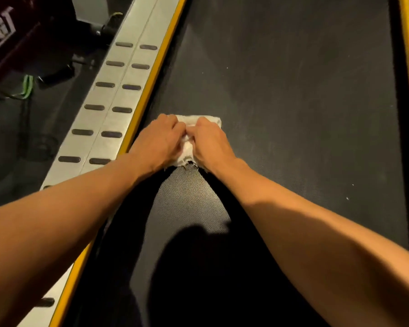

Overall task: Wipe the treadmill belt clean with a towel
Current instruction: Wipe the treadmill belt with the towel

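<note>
Two hands work one cloth. Head view: the left hand (159, 140) and the right hand (209, 142) sit side by side, knuckles nearly touching. Their fingers are curled into a bunched white towel (187, 147) and bear down on it. Both arms reach forward, which likely lets body weight add scrubbing pressure. The towel is pressed against the treadmill belt (293, 90), close to its left margin and just beside the yellow edge strip (161, 55); a frayed hem shows between the wrists. Gathering the cloth into a wad probably gives a firmer pad than a spread sheet would. The belt is black and finely textured. Pale specks (347, 198) show on its right portion, so wiping appears unfinished. Left of the strip runs a silver foot rail (118, 86) with dark oval grip pads. Beyond it, on dark flooring, are a dark red machine (3, 27) marked "GT" and a green cord (27, 87). Lighting is dim, and a shadow falls across the near belt.
</note>
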Tool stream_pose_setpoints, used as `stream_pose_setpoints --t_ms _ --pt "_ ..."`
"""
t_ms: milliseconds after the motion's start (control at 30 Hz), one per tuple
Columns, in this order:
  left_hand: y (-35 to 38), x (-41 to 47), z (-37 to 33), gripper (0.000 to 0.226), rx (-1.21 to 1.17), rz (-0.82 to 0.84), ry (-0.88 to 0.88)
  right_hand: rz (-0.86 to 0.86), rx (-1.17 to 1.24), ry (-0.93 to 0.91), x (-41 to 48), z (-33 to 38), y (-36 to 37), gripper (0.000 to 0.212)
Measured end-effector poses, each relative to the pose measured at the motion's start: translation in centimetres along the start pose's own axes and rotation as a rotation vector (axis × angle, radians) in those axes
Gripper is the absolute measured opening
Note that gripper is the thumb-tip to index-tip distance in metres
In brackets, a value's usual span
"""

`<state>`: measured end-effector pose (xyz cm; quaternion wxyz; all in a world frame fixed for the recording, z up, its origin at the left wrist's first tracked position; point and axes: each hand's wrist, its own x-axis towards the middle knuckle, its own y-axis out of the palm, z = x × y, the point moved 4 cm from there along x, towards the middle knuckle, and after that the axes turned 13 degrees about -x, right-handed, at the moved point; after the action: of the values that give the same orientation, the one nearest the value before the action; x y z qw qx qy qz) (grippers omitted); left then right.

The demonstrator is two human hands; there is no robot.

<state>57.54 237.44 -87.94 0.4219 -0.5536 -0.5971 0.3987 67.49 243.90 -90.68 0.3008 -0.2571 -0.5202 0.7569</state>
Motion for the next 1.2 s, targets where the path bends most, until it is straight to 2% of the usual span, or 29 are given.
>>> stream_pose_setpoints --t_ms 133,300,467,533,600,667,767,833,900,1000,1067,1200 --pt "-0.2 1.6 0.0 0.023 0.033 -0.017 -0.06 -0.044 0.039 0.021 0.6 0.1 -1.5 0.011" --pt "0.9 -0.4 -1.6 0.032 0.074 0.008 0.108 -0.035 -0.071 -0.028 -1.6 -1.4 0.6 0.018" --pt "0.9 1.8 -1.1 0.022 0.082 -0.016 -0.043 -0.071 -0.019 0.03 0.3 -1.9 -1.2 0.026" --pt "1.3 1.9 -2.0 0.02 0.102 -0.011 0.016 -0.094 -0.088 0.012 -0.8 -1.9 -0.9 0.026" --pt "1.8 1.0 -3.5 0.024 0.114 0.022 0.159 -0.115 -0.07 0.029 -2.9 -2.6 -0.7 0.025" --pt "2.1 0.2 -4.2 0.026 0.112 0.028 0.212 -0.12 -0.041 0.014 -4.4 -3.3 -0.9 0.025" --pt "1.8 1.9 -4.4 0.019 0.127 0.028 0.07 -0.114 -0.096 0.006 -3.2 -3.8 -1.7 0.027" --pt "1.6 3.5 -4.8 0.021 0.12 0.02 0.006 -0.123 -0.079 0.07 -2.3 -4.3 -2.2 0.023" --pt "1.9 3.9 -6.2 0.023 0.158 0.052 0.05 -0.125 -0.067 0.127 -3.0 -5.0 -2.1 0.02" --pt "3.2 2.5 -8.2 0.018 0.116 0.086 0.201 -0.178 -0.138 0.037 -6.8 -6.2 -2.1 0.02" --pt "3.5 2.3 -8.8 0.02 0.107 0.095 0.195 -0.177 -0.094 0.049 -7.7 -7.5 -2.6 0.022" --pt "3.2 5.2 -10.8 0.026 0.17 0.069 0.078 -0.14 -0.126 0.16 -6.0 -8.4 -3.6 0.026"
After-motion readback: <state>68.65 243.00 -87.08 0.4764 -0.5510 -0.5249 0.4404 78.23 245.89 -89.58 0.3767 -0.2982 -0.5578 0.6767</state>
